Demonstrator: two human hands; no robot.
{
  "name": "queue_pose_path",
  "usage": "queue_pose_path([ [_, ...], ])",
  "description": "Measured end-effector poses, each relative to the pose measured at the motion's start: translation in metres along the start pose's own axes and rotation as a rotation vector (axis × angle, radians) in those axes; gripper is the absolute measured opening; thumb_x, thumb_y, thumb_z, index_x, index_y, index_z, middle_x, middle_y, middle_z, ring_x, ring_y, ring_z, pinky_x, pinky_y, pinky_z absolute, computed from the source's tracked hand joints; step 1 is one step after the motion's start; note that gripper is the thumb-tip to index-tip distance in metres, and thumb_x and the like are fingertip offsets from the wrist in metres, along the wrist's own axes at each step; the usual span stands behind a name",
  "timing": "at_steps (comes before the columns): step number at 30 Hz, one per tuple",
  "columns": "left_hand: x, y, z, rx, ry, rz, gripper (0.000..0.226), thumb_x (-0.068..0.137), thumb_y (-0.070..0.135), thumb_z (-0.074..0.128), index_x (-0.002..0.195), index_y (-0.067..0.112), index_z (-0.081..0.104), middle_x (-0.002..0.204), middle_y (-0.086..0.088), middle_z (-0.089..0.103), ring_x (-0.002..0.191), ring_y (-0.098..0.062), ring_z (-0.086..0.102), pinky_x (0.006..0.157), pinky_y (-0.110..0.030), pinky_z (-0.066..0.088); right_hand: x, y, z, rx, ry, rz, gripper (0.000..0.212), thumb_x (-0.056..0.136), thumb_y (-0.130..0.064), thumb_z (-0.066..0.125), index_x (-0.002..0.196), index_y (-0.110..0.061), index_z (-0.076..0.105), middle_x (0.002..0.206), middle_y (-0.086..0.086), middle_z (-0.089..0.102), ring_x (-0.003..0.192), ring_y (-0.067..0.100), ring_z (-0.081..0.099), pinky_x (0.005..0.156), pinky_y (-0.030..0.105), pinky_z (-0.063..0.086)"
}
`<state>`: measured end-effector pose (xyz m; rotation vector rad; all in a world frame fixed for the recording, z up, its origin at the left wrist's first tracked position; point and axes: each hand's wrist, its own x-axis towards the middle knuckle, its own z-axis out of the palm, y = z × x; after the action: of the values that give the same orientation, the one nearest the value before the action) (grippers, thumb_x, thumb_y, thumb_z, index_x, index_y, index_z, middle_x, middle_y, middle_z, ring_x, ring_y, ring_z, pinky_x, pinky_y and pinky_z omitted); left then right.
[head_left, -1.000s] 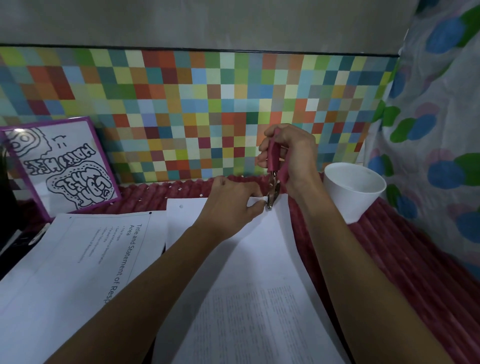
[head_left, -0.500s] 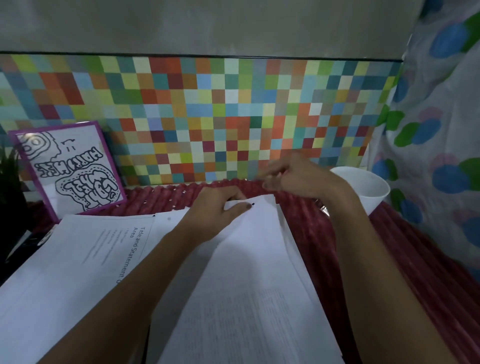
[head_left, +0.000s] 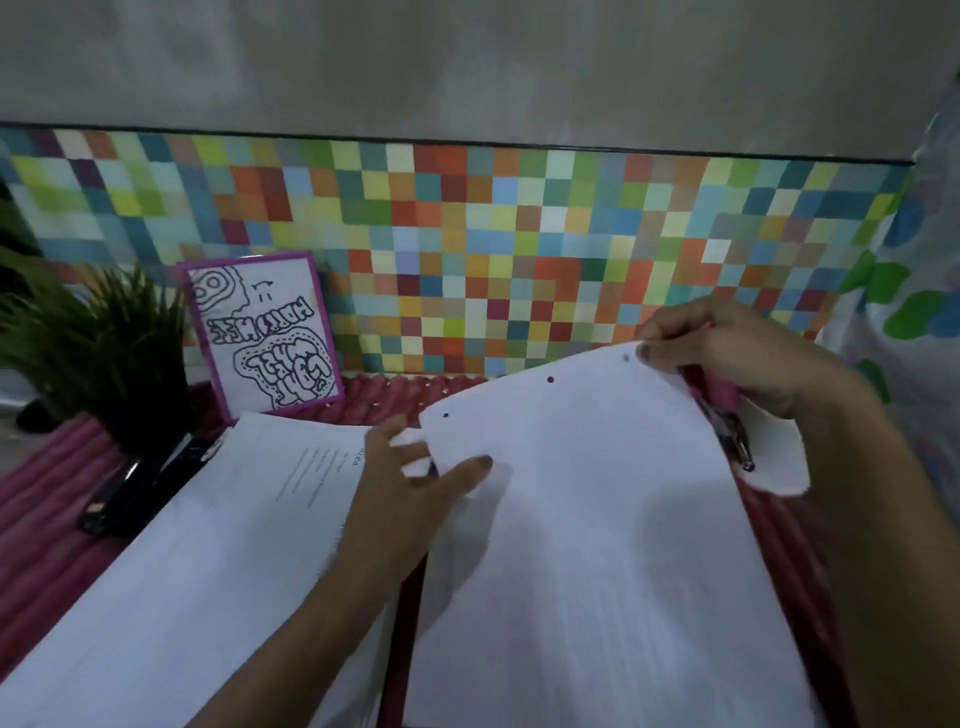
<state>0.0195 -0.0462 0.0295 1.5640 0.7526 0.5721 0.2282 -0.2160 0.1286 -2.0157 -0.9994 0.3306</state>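
While the left hand (head_left: 410, 493) and the right hand (head_left: 737, 353) pinch the punched sheet (head_left: 597, 519), it half-covers the blurred hole punch (head_left: 731, 439).

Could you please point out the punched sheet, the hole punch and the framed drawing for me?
punched sheet (head_left: 571, 499): head view, on its blank middle below the holes.
hole punch (head_left: 724, 397): head view, on its pink handle.
framed drawing (head_left: 265, 332): head view, on the centre of the picture.

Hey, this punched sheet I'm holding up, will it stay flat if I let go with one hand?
Probably not: the punched sheet curves where the left hand pinches its edge and the right hand pinches its corner, so it looks floppy and light. The holes near its top edge might tear if tugged.
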Motion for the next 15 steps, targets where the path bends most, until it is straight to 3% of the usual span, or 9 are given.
queue_pose_path([
  [1,-0.01,-0.007,-0.002,-0.025,-0.047,-0.051,0.088,0.06,0.042,0.087,0.131,0.026,0.038,0.118,0.003,0.06,0.096,-0.013,0.064,0.082,-0.034,0.055,0.0,-0.005,-0.002,0.042,-0.006,0.0,0.018,0.086,-0.01,0.065,0.083,0.008,0.064,0.082,0.035,0.058,0.069,0.029,0.054,0.071,0.039,0.041],
  [3,-0.027,-0.016,-0.006,0.046,-0.124,-0.061,0.066,0.069,0.045,0.08,0.123,0.026,0.048,0.108,0.004,0.066,0.09,-0.007,0.064,0.077,-0.025,0.051,0.003,-0.014,-0.003,0.109,-0.019,0.012,0.016,0.086,-0.008,0.063,0.081,0.007,0.066,0.076,0.029,0.062,0.064,0.028,0.059,0.065,0.035,0.045],
  [5,-0.036,-0.018,-0.013,0.174,-0.135,0.016,0.024,0.081,0.043,0.069,0.097,0.029,0.057,0.089,0.013,0.066,0.077,0.005,0.06,0.064,-0.009,0.042,0.006,-0.025,-0.001,0.207,-0.034,0.036,0.012,0.084,-0.004,0.061,0.077,0.002,0.067,0.066,0.013,0.064,0.055,0.019,0.061,0.053,0.027,0.048],
  [7,-0.04,-0.018,-0.019,0.193,-0.157,0.098,0.014,0.088,0.036,0.063,0.077,0.03,0.057,0.073,0.016,0.064,0.066,0.008,0.057,0.058,-0.004,0.04,0.009,-0.036,-0.001,0.339,-0.084,0.078,0.009,0.077,-0.007,0.061,0.079,0.001,0.064,0.066,0.011,0.063,0.051,0.018,0.06,0.046,0.022,0.049],
  [10,-0.043,-0.013,-0.029,0.064,-0.187,0.092,0.01,0.094,0.029,0.054,0.097,0.03,0.064,0.076,0.021,0.067,0.075,0.002,0.061,0.068,-0.013,0.046,0.017,-0.052,-0.003,0.446,-0.157,0.119,0.026,0.066,-0.016,0.071,0.083,-0.002,0.058,0.075,0.011,0.054,0.062,0.023,0.054,0.058,0.029,0.046],
  [12,-0.044,-0.007,-0.037,-0.05,-0.207,0.07,0.019,0.097,0.03,0.051,0.112,0.03,0.061,0.091,0.021,0.069,0.086,0.0,0.064,0.075,-0.017,0.047,0.024,-0.065,-0.002,0.48,-0.157,0.179,0.022,0.067,-0.018,0.071,0.083,-0.007,0.061,0.077,0.009,0.054,0.067,0.024,0.053,0.066,0.032,0.044],
  [14,-0.043,0.001,-0.053,-0.13,-0.165,0.048,0.02,0.098,0.024,0.049,0.114,0.025,0.061,0.099,0.01,0.072,0.087,-0.004,0.068,0.071,-0.016,0.051,0.033,-0.079,0.006,0.48,-0.155,0.225,0.005,0.078,-0.015,0.062,0.079,-0.01,0.063,0.072,0.005,0.06,0.058,0.02,0.06,0.058,0.027,0.052],
  [15,-0.043,0.008,-0.064,-0.179,-0.12,0.04,0.018,0.098,0.02,0.05,0.111,0.021,0.062,0.1,0.001,0.073,0.089,-0.012,0.07,0.072,-0.018,0.053,0.039,-0.083,0.013,0.445,-0.136,0.247,0.007,0.082,-0.013,0.059,0.077,-0.01,0.063,0.069,0.003,0.06,0.052,0.018,0.061,0.052,0.024,0.052],
])
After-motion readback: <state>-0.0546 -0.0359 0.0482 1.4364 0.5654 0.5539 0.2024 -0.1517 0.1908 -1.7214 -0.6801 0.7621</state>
